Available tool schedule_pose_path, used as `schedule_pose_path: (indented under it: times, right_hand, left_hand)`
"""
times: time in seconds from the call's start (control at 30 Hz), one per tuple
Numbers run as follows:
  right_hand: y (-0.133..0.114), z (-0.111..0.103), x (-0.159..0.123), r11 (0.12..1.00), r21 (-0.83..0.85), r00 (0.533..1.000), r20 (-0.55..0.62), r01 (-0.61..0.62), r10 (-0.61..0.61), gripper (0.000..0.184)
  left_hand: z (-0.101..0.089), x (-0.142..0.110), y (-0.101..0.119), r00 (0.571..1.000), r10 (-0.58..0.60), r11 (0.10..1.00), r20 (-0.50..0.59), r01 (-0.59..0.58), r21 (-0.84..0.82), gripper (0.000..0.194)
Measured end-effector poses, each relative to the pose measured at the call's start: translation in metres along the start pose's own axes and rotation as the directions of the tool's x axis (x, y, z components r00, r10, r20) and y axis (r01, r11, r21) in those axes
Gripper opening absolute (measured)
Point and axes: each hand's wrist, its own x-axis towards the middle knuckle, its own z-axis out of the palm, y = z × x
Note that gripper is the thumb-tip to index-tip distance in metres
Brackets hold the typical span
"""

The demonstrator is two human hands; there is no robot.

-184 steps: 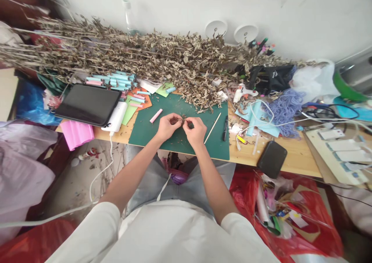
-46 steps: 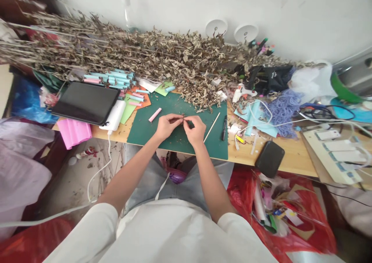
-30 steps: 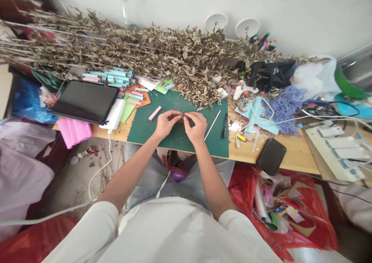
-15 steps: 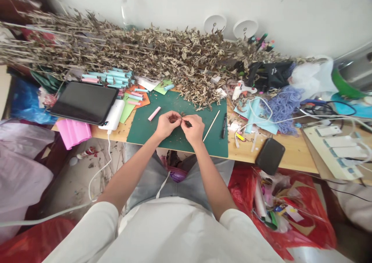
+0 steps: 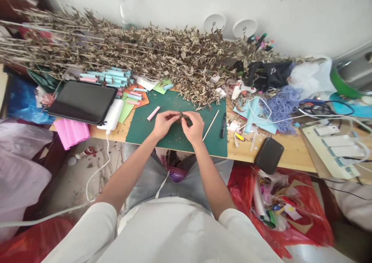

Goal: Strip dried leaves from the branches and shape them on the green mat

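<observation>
Dried leaf clump [image 5: 180, 115]: one, small and brown, partly covered by fingers; held over the middle of the cutting mat. The hours below are read from it, with 12 o'clock at the wall.
Hands: two. The left hand [image 5: 163, 124], at 9 o'clock, has thumb and forefinger pinched on the clump; the right hand [image 5: 193, 126], at 3 o'clock, pinches it from the other side. Fingertips of both nearly meet.
Cutting mat [image 5: 145, 133]: one, green, flat on the wooden table [image 5: 244, 150], sprinkled with brown crumbs.
Stick [image 5: 211, 124]: one, pale and thin, lying slanted at 3 o'clock, just beside the right hand.
Black pen [image 5: 223, 125]: one, at 3 o'clock, past the stick, near the mat's edge.
Pink roll [image 5: 153, 113]: one by itself on the mat, at 9 o'clock, near the left hand.
White power bank [image 5: 112, 115]: one, at 9 o'clock, a white cable at its near end.
Tablet [image 5: 83, 101]: one, dark screen up, at 9 o'clock, beyond the power bank.
Lavender yarn [image 5: 285, 108]: one tangled heap, at 3 o'clock.
Glue gun [image 5: 242, 89]: one, white, at 2 o'clock.
Roll pile [image 5: 116, 76]: over ten, blue and pink, too overlapped to count exactly, at 10 o'clock.
Dried plants [image 5: 174, 53]: one long heap across 12 o'clock, stems toward 10.
White discs [image 5: 214, 22]: two, against the wall at 1 o'clock.
Bottle [image 5: 122, 9]: one, clear, at 11 o'clock.
</observation>
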Motion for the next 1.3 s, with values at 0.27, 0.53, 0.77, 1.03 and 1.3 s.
schedule_pose_path:
  times: [0.27, 0.53, 0.77, 1.03, 1.3]
  right_hand:
    - [0.0029, 0.0023, -0.0030, 0.999, 0.008, 0.997, 0.054, -0.047, 0.046, 0.010]
    - [0.0039, 0.0091, -0.0054, 0.998, -0.060, 0.999, -0.038, 0.007, -0.009, 0.008]
    - [0.0059, 0.0064, -0.0042, 0.991, -0.118, 0.997, -0.050, -0.061, 0.056, 0.007]
    - [0.0040, 0.0050, -0.0038, 0.992, -0.113, 0.998, 0.017, -0.052, 0.054, 0.015]
    - [0.0015, 0.0023, -0.0019, 1.000, -0.011, 0.999, 0.041, 0.017, -0.016, 0.013]
  left_hand:
    - [0.0009, 0.0000, -0.0024, 0.999, -0.015, 0.999, 0.035, 0.013, 0.042, 0.026]
    - [0.0059, -0.0029, 0.0016, 1.000, -0.005, 0.995, 0.025, 0.003, 0.100, 0.022]
    - [0.0049, -0.0025, 0.0033, 1.000, -0.006, 0.995, -0.013, 0.008, 0.100, 0.023]
    - [0.0021, -0.0015, -0.0016, 1.000, 0.008, 0.998, -0.018, -0.007, 0.060, 0.031]
    - [0.0040, -0.0010, -0.0046, 1.000, 0.007, 1.000, 0.031, -0.007, 0.011, 0.029]
